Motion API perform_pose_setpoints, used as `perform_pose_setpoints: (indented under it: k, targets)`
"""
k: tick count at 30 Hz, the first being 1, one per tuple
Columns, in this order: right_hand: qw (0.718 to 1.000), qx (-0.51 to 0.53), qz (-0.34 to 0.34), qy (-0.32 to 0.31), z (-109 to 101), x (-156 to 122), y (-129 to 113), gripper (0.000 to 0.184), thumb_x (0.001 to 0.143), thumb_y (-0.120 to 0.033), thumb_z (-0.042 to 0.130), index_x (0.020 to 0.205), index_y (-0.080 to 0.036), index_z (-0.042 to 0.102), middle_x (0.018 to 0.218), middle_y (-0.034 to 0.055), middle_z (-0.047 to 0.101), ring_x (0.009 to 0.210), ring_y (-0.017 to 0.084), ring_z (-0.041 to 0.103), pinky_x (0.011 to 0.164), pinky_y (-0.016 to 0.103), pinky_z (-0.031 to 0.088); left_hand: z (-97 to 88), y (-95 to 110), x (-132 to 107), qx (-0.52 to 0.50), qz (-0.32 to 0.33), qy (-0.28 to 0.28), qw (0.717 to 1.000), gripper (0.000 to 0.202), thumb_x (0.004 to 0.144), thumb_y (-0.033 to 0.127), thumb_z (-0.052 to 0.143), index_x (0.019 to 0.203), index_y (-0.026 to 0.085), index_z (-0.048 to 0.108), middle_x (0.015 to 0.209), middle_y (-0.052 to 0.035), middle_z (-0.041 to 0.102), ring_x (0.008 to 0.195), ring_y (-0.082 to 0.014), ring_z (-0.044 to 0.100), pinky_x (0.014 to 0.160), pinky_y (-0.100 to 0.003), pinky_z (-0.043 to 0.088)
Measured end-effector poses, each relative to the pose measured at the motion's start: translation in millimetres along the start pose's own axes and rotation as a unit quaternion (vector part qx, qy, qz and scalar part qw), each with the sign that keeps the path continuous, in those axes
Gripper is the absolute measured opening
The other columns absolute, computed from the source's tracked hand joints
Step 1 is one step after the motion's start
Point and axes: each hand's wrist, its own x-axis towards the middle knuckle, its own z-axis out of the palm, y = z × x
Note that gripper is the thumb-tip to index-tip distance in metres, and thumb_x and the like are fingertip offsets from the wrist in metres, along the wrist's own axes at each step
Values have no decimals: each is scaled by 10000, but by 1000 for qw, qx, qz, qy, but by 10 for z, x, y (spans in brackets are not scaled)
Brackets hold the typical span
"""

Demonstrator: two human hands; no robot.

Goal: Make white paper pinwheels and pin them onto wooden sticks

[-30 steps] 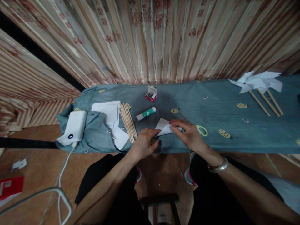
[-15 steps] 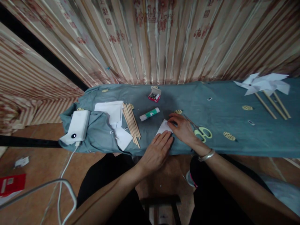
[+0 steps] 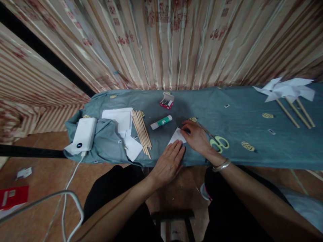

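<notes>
A folded piece of white paper [image 3: 177,135] lies near the front edge of the cloth-covered table. My left hand [image 3: 168,164] rests flat with its fingers stretched over the paper's lower edge. From the right, my right hand [image 3: 194,136] has its thumb and fingers closed on the paper's right corner. Just beyond the paper lies a glue stick [image 3: 161,122] with a green label. Scissors with pale green handles [image 3: 219,144] lie beside my right wrist, their blades partly hidden behind that hand.
Several wooden sticks [image 3: 141,132] and white paper sheets [image 3: 117,117] lie to the left, near a white power bank [image 3: 84,134] with a cable. An open small red box of pins [image 3: 167,101] stands at the back. Paper pinwheels [image 3: 287,90] lie far right.
Hardly anything differs. Both hands keep their places on the paper, and the view has shifted very slightly.
</notes>
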Motion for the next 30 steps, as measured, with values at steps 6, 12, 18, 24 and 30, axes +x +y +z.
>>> perform_pose_setpoints:
  k: [6, 12, 18, 24, 30]
  targets:
    - [1000, -9, -10, 15, 29, -1, 7, 100, 811, -171, 553, 738, -218, 604, 1041, 108, 692, 1016, 255, 635, 941, 453, 493, -8, -3, 5, -9, -3, -8, 1000, 665, 905, 263, 520, 1481, 98, 230, 1548, -246, 286, 1481, -316, 155, 1172, -541, 279]
    - [1000, -18, -15, 17, 35, 7, -12, 115, 800, -144, 538, 734, -221, 592, 1033, 113, 687, 1010, 265, 632, 936, 459, 496, -27, 10, 11, 4, 0, -8, 1000, 642, 900, 267, 529, 1457, 69, 277, 1538, -255, 301, 1481, -326, 153, 1176, -535, 271]
    - [1000, -13, 2, 11, 30, 9, -39, 103, 799, -135, 531, 763, -212, 591, 1041, 125, 680, 1030, 276, 621, 962, 469, 471, -43, 17, 22, 12, -1, -20, 1000, 632, 902, 259, 519, 1456, 71, 280, 1533, -254, 311, 1480, -327, 157, 1173, -532, 268]
    - [999, -49, -22, -7, -29, -54, -90, 172, 861, -205, 520, 1001, -171, 613, 1177, 160, 632, 1127, 302, 574, 1013, 478, 431, -45, 21, 34, 31, -5, -33, 999, 630, 903, 268, 515, 1451, 50, 294, 1529, -258, 317, 1471, -349, 186, 1175, -524, 256]
    - [992, -122, -34, -24, -43, -218, -114, 383, 890, -310, 531, 1212, -105, 557, 1371, 208, 525, 1277, 340, 480, 1045, 499, 385, -41, 19, 37, 43, -4, -43, 998, 617, 908, 228, 469, 1464, 42, 276, 1539, -252, 300, 1477, -334, 170, 1174, -516, 255]
